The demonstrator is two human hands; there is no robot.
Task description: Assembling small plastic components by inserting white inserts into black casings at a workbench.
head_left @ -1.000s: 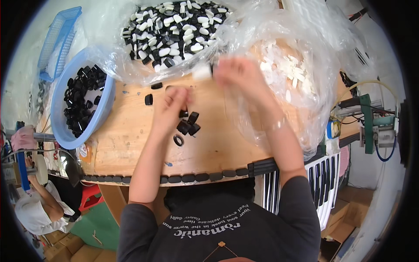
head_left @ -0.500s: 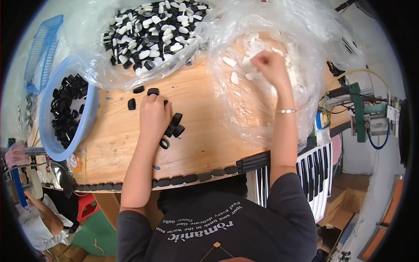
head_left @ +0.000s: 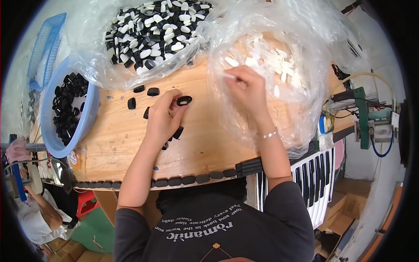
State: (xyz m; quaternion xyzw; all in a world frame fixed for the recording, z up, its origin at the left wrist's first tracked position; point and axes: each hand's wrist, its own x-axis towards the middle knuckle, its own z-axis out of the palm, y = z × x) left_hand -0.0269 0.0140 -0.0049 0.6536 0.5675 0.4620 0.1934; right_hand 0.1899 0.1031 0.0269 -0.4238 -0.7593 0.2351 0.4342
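Holds left hand (head_left: 162, 117) with thumb and fingers rounded into a pinch, tips turned toward right hand (head_left: 249, 91). Has the latter apart and slightly farther out, pinching between thumb and forefinger. Slants left forearm (head_left: 140, 170) and right forearm (head_left: 278, 159) inward, with bent elbows wider than both hands.

At six o'clock, a charcoal short-sleeved T-shirt (head_left: 210, 210) carries pale lettering (head_left: 201, 230), large and small. A gold-coloured four-lobed pendant (head_left: 216, 246) on a thin chain (head_left: 208, 254) also lies at six; a silvery bracelet (head_left: 270, 134) circles the right wrist (head_left: 264, 125) at three o'clock.
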